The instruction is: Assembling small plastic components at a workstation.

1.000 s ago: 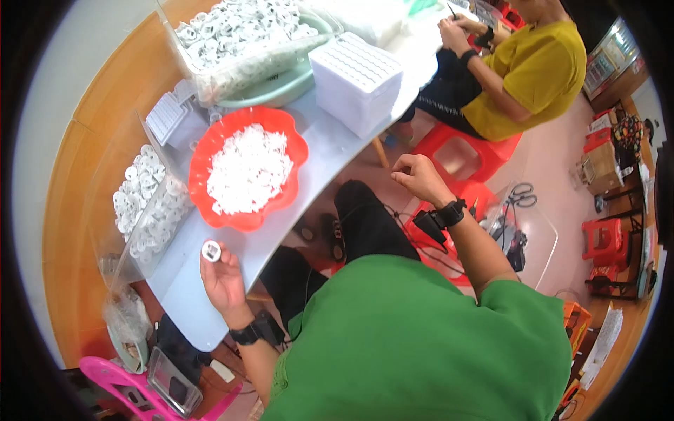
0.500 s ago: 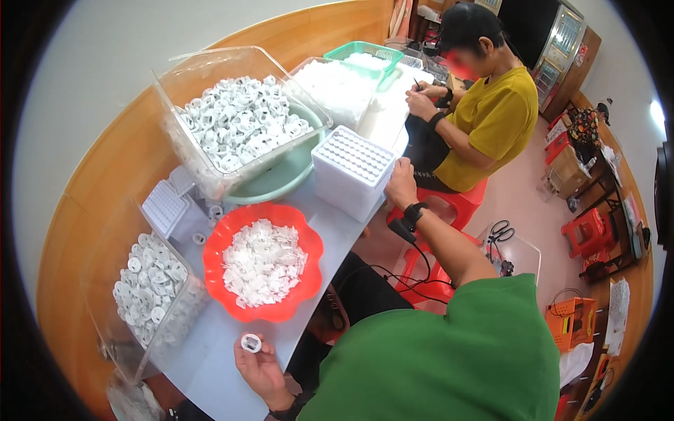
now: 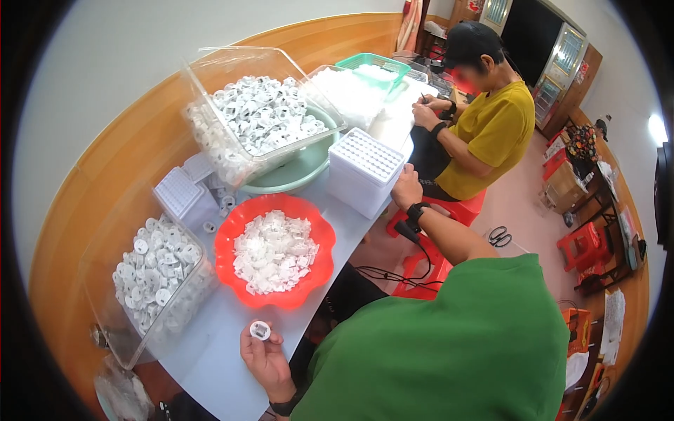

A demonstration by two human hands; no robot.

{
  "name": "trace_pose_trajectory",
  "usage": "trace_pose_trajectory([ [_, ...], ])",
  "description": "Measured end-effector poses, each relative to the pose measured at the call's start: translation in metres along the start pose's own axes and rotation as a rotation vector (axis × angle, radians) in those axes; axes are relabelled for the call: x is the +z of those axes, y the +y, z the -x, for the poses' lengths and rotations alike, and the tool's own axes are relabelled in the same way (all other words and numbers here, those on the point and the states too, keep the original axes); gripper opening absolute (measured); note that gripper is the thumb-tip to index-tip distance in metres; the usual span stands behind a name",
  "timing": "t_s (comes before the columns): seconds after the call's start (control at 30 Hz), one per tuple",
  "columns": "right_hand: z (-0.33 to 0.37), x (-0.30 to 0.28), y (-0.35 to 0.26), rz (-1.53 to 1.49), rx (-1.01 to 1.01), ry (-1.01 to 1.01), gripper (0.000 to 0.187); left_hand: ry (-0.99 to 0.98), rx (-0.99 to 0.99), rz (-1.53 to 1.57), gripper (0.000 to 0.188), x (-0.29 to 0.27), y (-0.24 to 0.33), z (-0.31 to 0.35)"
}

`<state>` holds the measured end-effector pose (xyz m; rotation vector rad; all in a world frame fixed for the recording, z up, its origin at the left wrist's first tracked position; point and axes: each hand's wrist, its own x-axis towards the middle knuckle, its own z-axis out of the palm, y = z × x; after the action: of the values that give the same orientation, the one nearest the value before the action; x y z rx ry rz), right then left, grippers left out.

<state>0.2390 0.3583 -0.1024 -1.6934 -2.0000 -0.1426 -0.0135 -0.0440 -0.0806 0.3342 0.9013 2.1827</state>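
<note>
My left hand [image 3: 267, 361] is over the table's near edge, its fingertips closed around a round white plastic part [image 3: 260, 330] with a dark opening in its face. Just beyond it stands a red scalloped bowl [image 3: 226, 281] heaped with small flat white pieces [image 3: 277, 252]. My right hand [image 3: 406, 188] is against the right side of a tall white box [image 3: 358, 186] with rows of small slots on top. Its fingers look curled, and whatever they may hold is hidden.
Clear bins [image 3: 133, 354] of round white parts flank the bowl; one sits in a pale green basin [image 3: 277, 186]. A smaller slotted white block [image 3: 184, 196] stands by the wall. A co-worker in yellow [image 3: 495, 133] sits at the far right. Cables [image 3: 400, 281] hang beside red stools.
The view has shifted, so the table things appear slightly farther right. My left hand has risen a little with the round part. The right hand stays beside the tall box.
</note>
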Motion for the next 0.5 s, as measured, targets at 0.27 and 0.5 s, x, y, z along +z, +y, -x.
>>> trace_pose_trajectory([
  [0.27,-0.002,0.0,0.004,0.003,-0.008,-0.047,0.026,-0.031,0.008,-0.016,0.029,-0.002,0.0,0.0],
  [0.5,-0.002,-0.006,0.002,-0.038,-0.009,-0.069,0.021,-0.019,0.01,0.008,0.028,0.001,0.0,0.001],
])
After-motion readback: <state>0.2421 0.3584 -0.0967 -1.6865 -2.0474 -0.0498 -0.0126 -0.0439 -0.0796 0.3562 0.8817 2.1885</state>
